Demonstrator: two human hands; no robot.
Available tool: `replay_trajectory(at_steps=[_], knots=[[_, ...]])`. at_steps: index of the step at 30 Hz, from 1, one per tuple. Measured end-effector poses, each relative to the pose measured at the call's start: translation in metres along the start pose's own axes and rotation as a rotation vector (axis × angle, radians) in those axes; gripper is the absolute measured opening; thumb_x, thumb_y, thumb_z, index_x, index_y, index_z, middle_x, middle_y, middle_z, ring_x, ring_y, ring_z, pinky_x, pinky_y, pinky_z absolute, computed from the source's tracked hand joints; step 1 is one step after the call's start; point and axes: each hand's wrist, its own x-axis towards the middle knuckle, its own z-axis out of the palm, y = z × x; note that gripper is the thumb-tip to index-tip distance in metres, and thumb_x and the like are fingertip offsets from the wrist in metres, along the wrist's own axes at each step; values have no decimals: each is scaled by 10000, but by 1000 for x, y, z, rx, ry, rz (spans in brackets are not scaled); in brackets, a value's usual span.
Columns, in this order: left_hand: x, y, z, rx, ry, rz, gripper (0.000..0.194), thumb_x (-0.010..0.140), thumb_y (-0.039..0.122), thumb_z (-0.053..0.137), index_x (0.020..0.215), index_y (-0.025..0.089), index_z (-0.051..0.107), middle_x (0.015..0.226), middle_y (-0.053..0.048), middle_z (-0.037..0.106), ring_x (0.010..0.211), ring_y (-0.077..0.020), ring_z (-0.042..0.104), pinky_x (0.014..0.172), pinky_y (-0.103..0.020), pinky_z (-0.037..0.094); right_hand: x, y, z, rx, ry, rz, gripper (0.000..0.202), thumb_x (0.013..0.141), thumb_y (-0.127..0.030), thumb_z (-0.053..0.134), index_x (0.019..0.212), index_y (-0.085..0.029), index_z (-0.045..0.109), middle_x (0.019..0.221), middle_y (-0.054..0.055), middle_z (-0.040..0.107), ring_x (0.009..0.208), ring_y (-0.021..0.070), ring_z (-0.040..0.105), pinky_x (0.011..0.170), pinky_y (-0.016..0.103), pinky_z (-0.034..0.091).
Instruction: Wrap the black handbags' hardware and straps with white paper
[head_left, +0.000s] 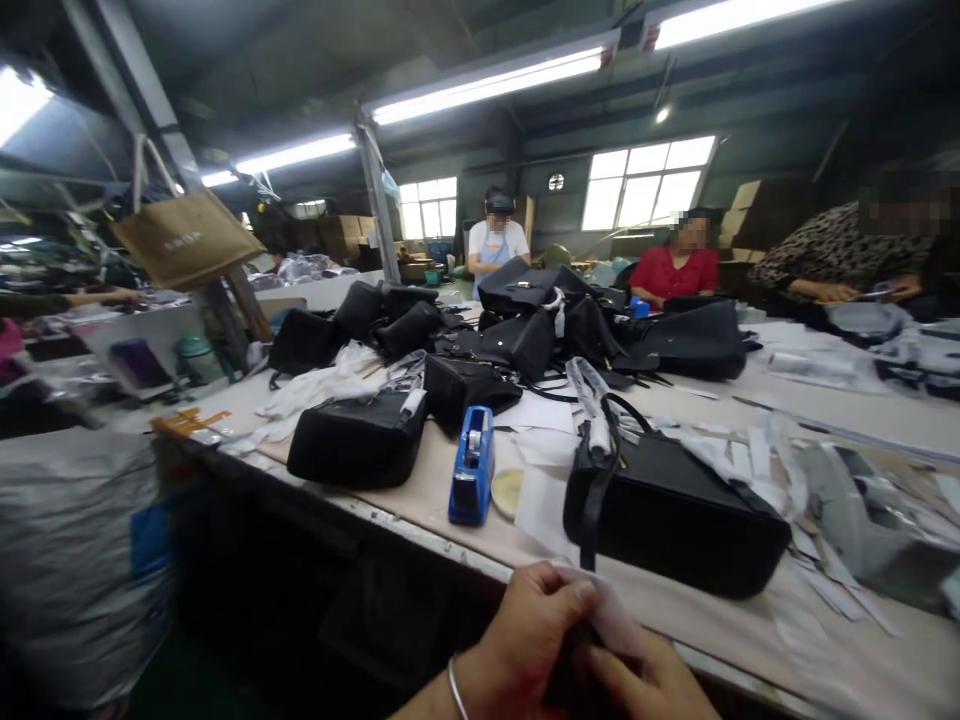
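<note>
At the bottom of the head view, my left hand (529,635), with a silver bangle at the wrist, pinches a thin white paper strip (611,612) between thumb and fingers. My right hand (645,675) closes on the same strip from the other side. Something dark shows between my hands, too shadowed to name. Just beyond them a black handbag (675,510) lies on the table, its strap (592,520) hanging down toward my fingers. To its left stand a blue tape dispenser (472,465) and a roll of tape (508,492).
The table (420,505) carries a pile of black handbags (517,340), paper scraps (757,450) and a grey tape dispenser (870,530). Several people sit or stand across it. A tan tote bag (187,240) hangs at left above a white sack (75,560).
</note>
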Motion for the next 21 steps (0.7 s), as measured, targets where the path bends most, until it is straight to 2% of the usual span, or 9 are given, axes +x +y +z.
replay_trajectory(at_steps=[3, 6, 8, 11, 14, 16, 18, 20, 21], knots=[[6, -5, -8, 33, 7, -5, 328, 687, 373, 812, 801, 86, 704, 693, -46, 673, 619, -142, 576, 634, -267, 427, -1, -4, -8, 172, 70, 54, 299, 828, -461, 634, 826, -174, 720, 784, 53, 718, 790, 265, 672, 727, 360, 538], [13, -9, -17, -33, 61, -23, 346, 702, 377, 816, 862, 95, 692, 795, -67, 702, 708, -153, 612, 695, -269, 450, 0, -1, -20, 538, 259, 97, 311, 819, -492, 679, 856, -187, 631, 677, -14, 601, 613, 149, 571, 590, 274, 491], [16, -11, -19, -100, 73, -49, 343, 710, 363, 816, 898, 109, 684, 861, -75, 710, 756, -155, 624, 720, -269, 461, 2, -1, -24, 725, 324, 114, 354, 795, -510, 716, 906, -203, 579, 627, -64, 498, 491, 83, 443, 450, 203, 387], [17, -14, -15, -155, 42, -76, 315, 717, 343, 812, 887, 118, 673, 870, -68, 704, 754, -145, 621, 721, -265, 470, 4, -4, -19, 716, 289, 201, 432, 779, -573, 717, 916, -202, 543, 567, -106, 381, 408, 32, 242, 360, 160, 183], [17, -16, -10, -117, 5, -70, 312, 732, 361, 793, 887, 122, 665, 866, -63, 695, 749, -144, 617, 721, -265, 477, 6, -9, -11, 596, 180, 261, 470, 737, -596, 740, 823, -182, 533, 498, -123, 324, 387, 18, 191, 362, 171, 126], [14, -16, -12, 53, -12, -69, 317, 793, 432, 720, 856, 127, 658, 803, -57, 681, 713, -152, 609, 684, -272, 475, 6, -10, -12, 537, 172, 239, 487, 686, -587, 775, 735, -179, 514, 458, -125, 309, 376, 15, 204, 366, 181, 117], [10, -14, -17, 381, 32, 43, 350, 864, 481, 617, 801, 137, 648, 728, -52, 652, 681, -168, 595, 658, -291, 474, 5, -11, -16, 525, 216, 225, 500, 663, -592, 781, 695, -185, 492, 444, -120, 324, 373, 17, 215, 369, 185, 118], [4, -10, -23, 732, 117, 338, 302, 882, 438, 598, 851, 143, 656, 791, -75, 658, 765, -206, 611, 732, -339, 495, 4, -11, -19, 548, 245, 230, 504, 672, -599, 769, 688, -198, 464, 450, -120, 328, 377, 19, 210, 369, 186, 118], [1, -8, -26, 862, 137, 518, 253, 864, 380, 629, 947, 144, 662, 907, -102, 672, 879, -238, 620, 822, -376, 498, 4, -11, -20, 563, 251, 232, 503, 679, -598, 765, 692, -203, 454, 456, -122, 325, 380, 20, 205, 368, 185, 119]])
